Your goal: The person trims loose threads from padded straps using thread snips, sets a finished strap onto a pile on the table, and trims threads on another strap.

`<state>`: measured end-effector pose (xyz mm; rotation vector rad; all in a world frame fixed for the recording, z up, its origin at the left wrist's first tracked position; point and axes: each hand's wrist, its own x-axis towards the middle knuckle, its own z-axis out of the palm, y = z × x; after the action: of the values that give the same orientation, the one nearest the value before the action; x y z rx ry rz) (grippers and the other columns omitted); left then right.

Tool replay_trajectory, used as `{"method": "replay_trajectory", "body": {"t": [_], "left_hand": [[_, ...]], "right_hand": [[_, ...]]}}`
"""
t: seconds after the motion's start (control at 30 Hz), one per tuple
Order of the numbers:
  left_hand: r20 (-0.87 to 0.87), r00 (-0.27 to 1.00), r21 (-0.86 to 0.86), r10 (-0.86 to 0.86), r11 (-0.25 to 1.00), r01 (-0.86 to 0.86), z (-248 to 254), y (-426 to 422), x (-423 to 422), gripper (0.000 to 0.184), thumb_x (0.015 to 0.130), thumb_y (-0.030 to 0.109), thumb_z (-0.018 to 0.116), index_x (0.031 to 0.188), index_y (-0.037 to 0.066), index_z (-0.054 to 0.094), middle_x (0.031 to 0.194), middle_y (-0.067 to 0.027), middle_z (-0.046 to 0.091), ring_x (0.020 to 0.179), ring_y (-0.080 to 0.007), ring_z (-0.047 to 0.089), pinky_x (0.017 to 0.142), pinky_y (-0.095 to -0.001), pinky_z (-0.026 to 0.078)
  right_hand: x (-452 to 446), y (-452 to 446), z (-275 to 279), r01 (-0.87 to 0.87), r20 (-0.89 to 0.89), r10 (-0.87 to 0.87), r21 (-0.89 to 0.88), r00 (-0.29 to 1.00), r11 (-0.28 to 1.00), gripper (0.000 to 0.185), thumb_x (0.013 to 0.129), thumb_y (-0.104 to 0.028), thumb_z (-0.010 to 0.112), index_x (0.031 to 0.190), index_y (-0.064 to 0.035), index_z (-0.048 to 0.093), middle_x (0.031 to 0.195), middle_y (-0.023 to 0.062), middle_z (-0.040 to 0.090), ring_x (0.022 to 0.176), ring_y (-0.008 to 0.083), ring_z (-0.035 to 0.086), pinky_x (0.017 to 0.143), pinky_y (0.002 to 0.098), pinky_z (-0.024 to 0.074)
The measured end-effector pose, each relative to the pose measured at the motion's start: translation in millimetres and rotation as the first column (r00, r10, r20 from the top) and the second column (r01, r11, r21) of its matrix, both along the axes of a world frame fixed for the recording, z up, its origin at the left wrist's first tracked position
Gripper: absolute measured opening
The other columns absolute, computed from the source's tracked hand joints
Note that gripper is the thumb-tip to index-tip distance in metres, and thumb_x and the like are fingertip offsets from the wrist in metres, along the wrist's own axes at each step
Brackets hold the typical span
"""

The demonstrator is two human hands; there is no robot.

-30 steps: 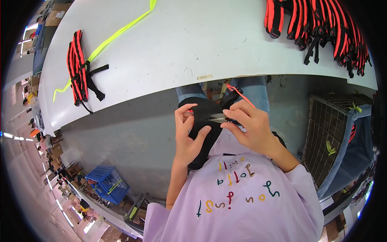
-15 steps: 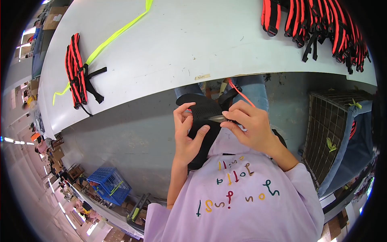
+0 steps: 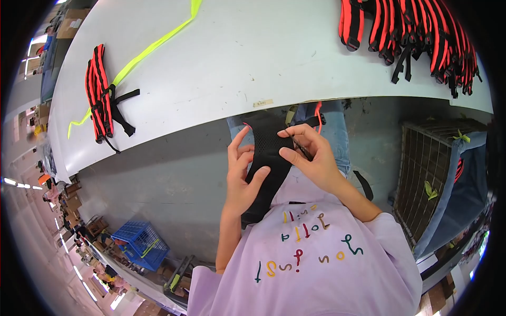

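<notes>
Where the left hand curves, fabric touches it.

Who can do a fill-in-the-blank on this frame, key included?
1. The left hand and right hand touch mesh fabric coloured ____.
2. The plastic crate at lower left is coloured ____.
3. Of the two groups of red-and-black straps, the bigger group lies toward the table's ____ end.

Missing words: black; blue; right
</notes>
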<state>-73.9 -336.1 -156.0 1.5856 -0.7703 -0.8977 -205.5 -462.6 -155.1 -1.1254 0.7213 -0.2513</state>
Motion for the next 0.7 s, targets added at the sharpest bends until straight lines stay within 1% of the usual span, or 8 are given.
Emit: {"method": "replay_trajectory", "body": {"t": [0.1, 0.2, 0.3, 0.4, 0.47, 0.57, 0.67, 0.7], "left_hand": [[-0.057, 0.990, 0.200, -0.130, 0.970, 0.139, -6, 26, 6, 0.032, 0.076, 0.005, 0.065, 0.104, -0.004, 0.055, 0.124, -0.0125, 0.039, 0.100, -0.0193, 0.047, 0.082, -0.0316, 0.042], [-0.110, 0.993, 0.271, -0.044, 0.960, 0.072, -1, 37, -4, 0.027, 0.074, 0.007, 0.068, 0.097, -0.003, 0.057, 0.118, -0.0137, 0.042, 0.102, -0.0224, 0.046, 0.080, -0.0333, 0.041], [0.268, 0.963, 0.057, -0.032, 0.998, 0.018, 16, 24, -13, 0.022, 0.072, 0.009, 0.070, 0.087, -0.003, 0.058, 0.119, -0.0168, 0.045, 0.104, -0.0257, 0.045, 0.079, -0.0344, 0.040], [0.442, 0.897, -0.065, 0.026, 0.998, 0.003, 27, 14, -13, 0.022, 0.069, 0.010, 0.072, 0.079, -0.003, 0.057, 0.123, -0.0199, 0.045, 0.104, -0.0280, 0.043, 0.080, -0.0356, 0.038], [0.448, 0.893, -0.004, -0.039, 0.999, 0.046, 25, 15, -7, 0.022, 0.069, 0.011, 0.070, 0.079, -0.003, 0.056, 0.129, -0.0176, 0.043, 0.105, -0.0284, 0.042, 0.082, -0.0365, 0.037], [0.359, 0.932, 0.048, -0.054, 0.998, 0.039, 16, 19, -4, 0.021, 0.073, 0.011, 0.068, 0.081, -0.004, 0.055, 0.126, -0.0120, 0.046, 0.102, -0.0258, 0.042, 0.085, -0.0342, 0.037], [0.244, 0.969, 0.073, 0.035, 0.996, -0.054, 6, 19, -9, 0.022, 0.076, 0.012, 0.067, 0.083, -0.005, 0.053, 0.120, -0.0108, 0.047, 0.095, -0.0221, 0.041, 0.084, -0.0306, 0.036], [0.225, 0.973, 0.058, 0.059, 0.996, -0.073, 2, 19, -9, 0.023, 0.077, 0.012, 0.066, 0.083, -0.005, 0.052, 0.119, -0.0103, 0.047, 0.092, -0.0211, 0.041, 0.083, -0.0297, 0.036]], "right_hand": [[2, -1, -4, 0.070, 0.026, -0.070, -0.026, 0.997, 0.997, 0.027, 0.084, -0.009, 0.063, 0.108, -0.0033, 0.054, 0.084, -0.0041, 0.058, 0.072, -0.0003, 0.046, 0.063, 0.0168, 0.0353], [9, 0, -15, 0.131, 0.065, -0.131, 0.004, 0.989, 0.991, 0.024, 0.084, -0.011, 0.063, 0.106, -0.0034, 0.055, 0.064, -0.0075, 0.047, 0.059, 0.0001, 0.034, 0.054, 0.0190, 0.0266], [17, -3, -22, -0.007, 0.050, 0.004, 0.062, 0.999, 0.998, 0.017, 0.087, -0.018, 0.061, 0.094, -0.0017, 0.062, 0.065, -0.0075, 0.048, 0.061, -0.0011, 0.038, 0.054, 0.0179, 0.0292], [22, 2, -28, -0.242, 0.047, 0.237, 0.232, 0.970, 0.942, 0.024, 0.089, -0.024, 0.059, 0.084, -0.0014, 0.064, 0.064, -0.0079, 0.046, 0.058, -0.0003, 0.036, 0.049, 0.0195, 0.0268], [23, 6, -32, -0.255, 0.028, 0.260, 0.333, 0.965, 0.908, 0.028, 0.088, -0.026, 0.059, 0.077, -0.0009, 0.060, 0.064, -0.0067, 0.048, 0.059, 0.0005, 0.040, 0.050, 0.0194, 0.0289], [21, 14, -43, -0.100, -0.008, 0.102, 0.151, 0.995, 0.984, 0.028, 0.087, -0.028, 0.061, 0.077, -0.0014, 0.056, 0.062, -0.0035, 0.046, 0.057, 0.0037, 0.040, 0.050, 0.0212, 0.0298], [9, 7, -23, -0.048, -0.173, -0.018, -0.370, 0.985, 0.928, 0.027, 0.085, -0.028, 0.062, 0.087, -0.0017, 0.055, 0.065, 0.0020, 0.050, 0.057, 0.0080, 0.044, 0.052, 0.0215, 0.0332], [5, 7, -20, -0.004, -0.122, -0.041, -0.348, 0.992, 0.938, 0.026, 0.083, -0.025, 0.064, 0.093, -0.0036, 0.054, 0.073, 0.0050, 0.054, 0.060, 0.0109, 0.050, 0.054, 0.0219, 0.0377]]}}
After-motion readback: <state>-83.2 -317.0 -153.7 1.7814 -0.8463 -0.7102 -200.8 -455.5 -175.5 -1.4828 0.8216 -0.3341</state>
